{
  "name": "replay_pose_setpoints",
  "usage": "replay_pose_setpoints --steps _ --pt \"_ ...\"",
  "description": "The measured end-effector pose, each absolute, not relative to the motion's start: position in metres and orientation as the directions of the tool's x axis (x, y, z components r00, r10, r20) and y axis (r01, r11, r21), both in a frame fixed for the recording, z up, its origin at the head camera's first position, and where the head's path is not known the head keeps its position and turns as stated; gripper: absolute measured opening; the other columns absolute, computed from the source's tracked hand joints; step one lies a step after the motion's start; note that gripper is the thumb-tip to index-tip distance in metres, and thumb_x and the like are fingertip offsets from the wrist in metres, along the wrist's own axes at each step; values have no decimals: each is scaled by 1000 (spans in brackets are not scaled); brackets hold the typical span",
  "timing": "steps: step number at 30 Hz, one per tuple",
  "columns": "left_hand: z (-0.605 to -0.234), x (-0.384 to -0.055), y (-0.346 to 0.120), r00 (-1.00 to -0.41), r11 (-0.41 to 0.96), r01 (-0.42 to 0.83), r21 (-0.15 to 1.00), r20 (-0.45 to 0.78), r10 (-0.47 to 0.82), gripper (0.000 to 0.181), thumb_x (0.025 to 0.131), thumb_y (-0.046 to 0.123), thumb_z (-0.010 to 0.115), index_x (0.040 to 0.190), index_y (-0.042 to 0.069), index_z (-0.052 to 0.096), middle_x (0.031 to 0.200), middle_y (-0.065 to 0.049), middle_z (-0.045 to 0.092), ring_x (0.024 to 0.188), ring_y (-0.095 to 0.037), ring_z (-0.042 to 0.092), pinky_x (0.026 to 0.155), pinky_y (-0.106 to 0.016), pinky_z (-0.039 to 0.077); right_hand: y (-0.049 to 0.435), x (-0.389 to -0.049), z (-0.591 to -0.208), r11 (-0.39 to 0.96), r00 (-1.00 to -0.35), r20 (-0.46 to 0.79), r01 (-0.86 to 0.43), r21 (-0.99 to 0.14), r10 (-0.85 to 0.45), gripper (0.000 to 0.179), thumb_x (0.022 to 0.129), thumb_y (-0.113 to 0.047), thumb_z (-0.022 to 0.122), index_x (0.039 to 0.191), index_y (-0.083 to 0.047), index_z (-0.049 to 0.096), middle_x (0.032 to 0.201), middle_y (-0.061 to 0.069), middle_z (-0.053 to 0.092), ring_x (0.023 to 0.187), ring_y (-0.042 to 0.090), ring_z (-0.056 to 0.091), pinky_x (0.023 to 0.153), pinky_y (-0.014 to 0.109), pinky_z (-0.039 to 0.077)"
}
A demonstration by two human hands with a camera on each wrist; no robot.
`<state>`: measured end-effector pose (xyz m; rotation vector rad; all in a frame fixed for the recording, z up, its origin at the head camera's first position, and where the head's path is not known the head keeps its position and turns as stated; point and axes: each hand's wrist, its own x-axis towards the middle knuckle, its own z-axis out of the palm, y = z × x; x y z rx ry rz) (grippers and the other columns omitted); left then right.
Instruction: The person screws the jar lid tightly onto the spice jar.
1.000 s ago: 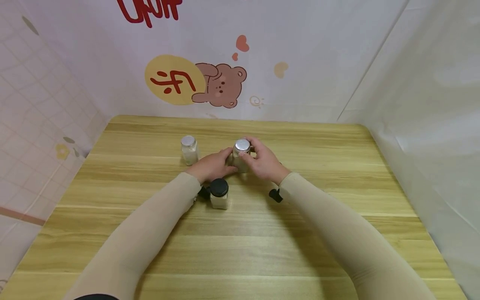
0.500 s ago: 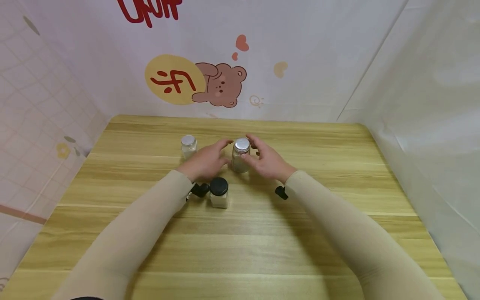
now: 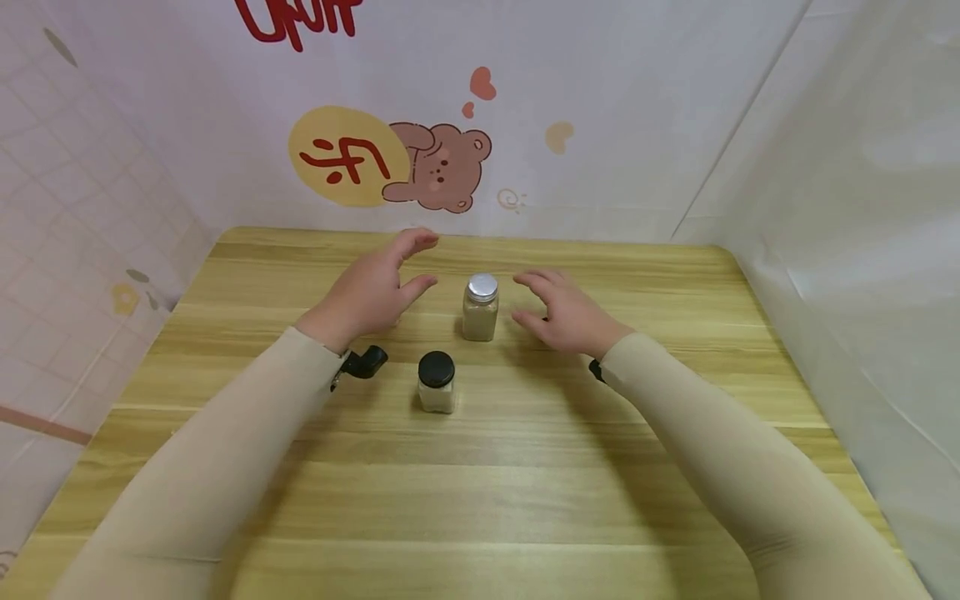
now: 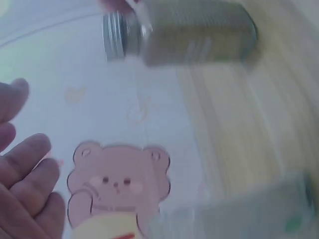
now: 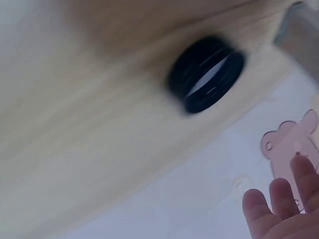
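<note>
A glass jar point(image 3: 480, 319) with a silver lid and greyish-brown contents stands upright on the wooden table. My left hand point(image 3: 367, 292) is raised to its left, thumb and fingers spread and holding nothing. On the jar's other side, my right hand point(image 3: 567, 314) is apart from it, fingers loosely bent around empty air. Nearer to me stands a jar point(image 3: 437, 395) with a black lid and pale contents. The left hand hides the other silver-lidded jar in the head view; a blurred pale jar point(image 4: 239, 216) shows low in the left wrist view.
A black ring-shaped thing point(image 5: 207, 74) lies on the table in the right wrist view, mostly hidden by the right hand in the head view. A white wall sheet with a printed bear point(image 3: 442, 171) rises at the table's back edge.
The left hand has come off the middle silver-lidded jar and moved left and up, over the other silver-lidded jar. The right hand has let go and drawn back right. The middle jar stays put.
</note>
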<state>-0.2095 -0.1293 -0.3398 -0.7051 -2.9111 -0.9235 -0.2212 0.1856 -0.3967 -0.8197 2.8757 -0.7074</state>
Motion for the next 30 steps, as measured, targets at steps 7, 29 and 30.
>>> replay_pose_setpoints --steps 7,29,30 --pt "-341 -210 -160 -918 778 392 490 157 363 70 104 39 67 163 16 36 172 -11 32 162 -34 25 125 -60 33 207 -222 -403 838 -854 -101 -467 -283 -510 70 98 -38 75 152 -1 51 153 21 51 146 42 42 122 55 37" --pt "-393 -225 -213 -952 782 107 614 -164 259 100 93 46 80 167 12 21 172 -18 29 157 -46 30 123 -68 29 215 -228 -419 870 -842 -221 -464 -167 -492 33 96 -24 78 121 -3 71 112 14 69 104 32 63 98 48 51" --pt "-397 -227 -213 -947 776 101 623 -178 266 99 94 45 79 166 11 23 172 -20 30 157 -46 30 123 -68 29 215 -228 -419 869 -841 -220 -467 -163 -494 33 96 -24 78 121 -3 71 111 14 69 104 32 63 98 48 51"
